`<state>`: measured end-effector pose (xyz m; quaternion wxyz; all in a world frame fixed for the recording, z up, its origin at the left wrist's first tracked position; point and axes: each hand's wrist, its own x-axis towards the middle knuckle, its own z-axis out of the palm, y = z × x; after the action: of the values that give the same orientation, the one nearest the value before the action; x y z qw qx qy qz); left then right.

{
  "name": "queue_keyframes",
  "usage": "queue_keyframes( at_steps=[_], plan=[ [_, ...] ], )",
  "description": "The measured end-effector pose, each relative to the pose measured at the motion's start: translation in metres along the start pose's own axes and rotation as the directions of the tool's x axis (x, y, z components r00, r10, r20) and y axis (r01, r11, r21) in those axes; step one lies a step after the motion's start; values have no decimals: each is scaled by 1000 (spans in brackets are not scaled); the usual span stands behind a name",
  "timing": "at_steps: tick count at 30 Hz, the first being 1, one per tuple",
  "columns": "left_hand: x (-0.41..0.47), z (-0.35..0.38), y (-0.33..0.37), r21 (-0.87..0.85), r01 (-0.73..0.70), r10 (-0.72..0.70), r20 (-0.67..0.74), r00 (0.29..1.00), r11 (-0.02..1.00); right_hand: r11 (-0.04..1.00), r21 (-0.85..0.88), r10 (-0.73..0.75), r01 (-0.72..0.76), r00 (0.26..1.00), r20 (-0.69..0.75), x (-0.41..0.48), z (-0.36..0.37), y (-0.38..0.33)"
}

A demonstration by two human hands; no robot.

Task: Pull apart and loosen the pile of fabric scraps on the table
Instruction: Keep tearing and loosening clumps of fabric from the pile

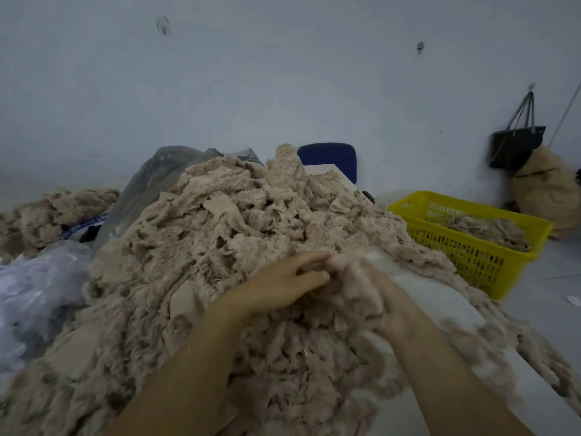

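One big pile of fabric scraps was heaped on the table, just left of the yellow basket, with strands spilling over the table edge on the basket's side. Handling was judged light, soft and fluffy: fleece-like beige offcuts, tangled and interlocked, no stiffness, nothing fragile. Little slip was expected. The nap should catch on itself, so scraps are likely to drag neighbours along rather than come free singly. Lint shedding was judged likely.

Both hands were met on one clump at the pile's basket-side flank, left of the basket and nearer the camera.
- Left hand: fingers curled with thumb opposed, the clump pinched.
- Right hand: smeared by motion blur and half buried in fluff. Whether its fingers were clenched on the clump could not be told.

Hold advised: small tufts to be pinched at loose outer edges or corners, two grips set close together and pulled in opposite directions. Deep handfuls from the core are to be avoided, as they were judged likely to lock up. Flat smooth-backed pieces, seen mid-pile left of the basket, could be taken by a corner.

More scraps were seen inside the basket. No brand, label or legible writing was found. A blue-and-white patterned item far left of the basket, beyond the pile, was too small and blurred to be read.
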<state>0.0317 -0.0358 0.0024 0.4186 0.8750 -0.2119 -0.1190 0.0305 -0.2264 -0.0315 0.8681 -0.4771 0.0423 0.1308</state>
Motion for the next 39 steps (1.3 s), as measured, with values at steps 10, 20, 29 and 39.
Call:
queue_keyframes(
  at_steps=[10,20,29,39],
  plan=[
    [19,0,-63,511,297,-119,-351,929,807,732,-663,-355,156,918,-176,62,6,31],
    [12,-11,-21,-600,243,-486,-283,827,762,468,-753,-418,462,867,272,32,66,18],
    [7,-71,-14,-905,-401,-435,-307,847,-141,866,-475,-234,157,966,-108,11,15,19],
    [3,-10,5,-914,-292,-306,-374,875,283,498,-766,-346,406,903,253,1,68,21]
  ],
)
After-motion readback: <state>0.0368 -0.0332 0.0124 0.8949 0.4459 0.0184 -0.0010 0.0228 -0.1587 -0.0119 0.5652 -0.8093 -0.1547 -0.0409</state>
